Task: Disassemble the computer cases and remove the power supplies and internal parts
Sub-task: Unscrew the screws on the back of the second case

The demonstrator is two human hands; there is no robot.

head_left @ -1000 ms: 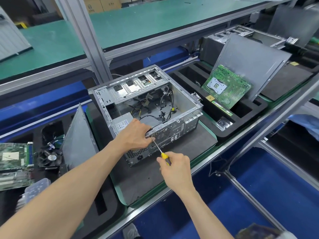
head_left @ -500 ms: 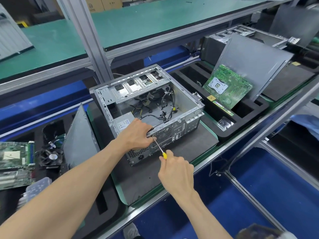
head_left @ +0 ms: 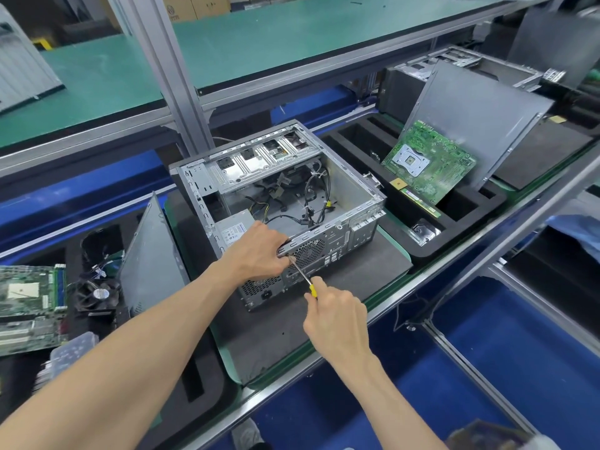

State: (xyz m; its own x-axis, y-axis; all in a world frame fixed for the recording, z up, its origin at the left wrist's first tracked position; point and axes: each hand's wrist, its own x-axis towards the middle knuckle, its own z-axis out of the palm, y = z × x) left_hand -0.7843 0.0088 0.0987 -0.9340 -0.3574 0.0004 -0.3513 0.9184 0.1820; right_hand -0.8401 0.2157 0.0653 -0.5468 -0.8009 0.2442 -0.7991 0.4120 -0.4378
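Note:
An open silver computer case (head_left: 350,203) lies on its side on a dark foam mat (head_left: 357,271), its rear panel toward me. Inside it sit a grey power supply (head_left: 232,230) at the near left and loose black cables (head_left: 308,196). My left hand (head_left: 259,251) grips the top edge of the rear panel, just left of the fan grille. My right hand (head_left: 336,315) holds a yellow-handled screwdriver (head_left: 303,277), whose tip meets the rear panel right beside my left fingers.
A grey side panel (head_left: 151,254) leans at the left, with a fan (head_left: 97,293) and green boards (head_left: 29,300) beyond it. At the right, a black foam tray (head_left: 461,222) holds a green motherboard (head_left: 428,162) against another panel (head_left: 474,121). An aluminium post (head_left: 168,73) rises behind.
My right hand and the screwdriver have shifted slightly, the handle now a little closer to the case. My left hand keeps its grip on the case edge.

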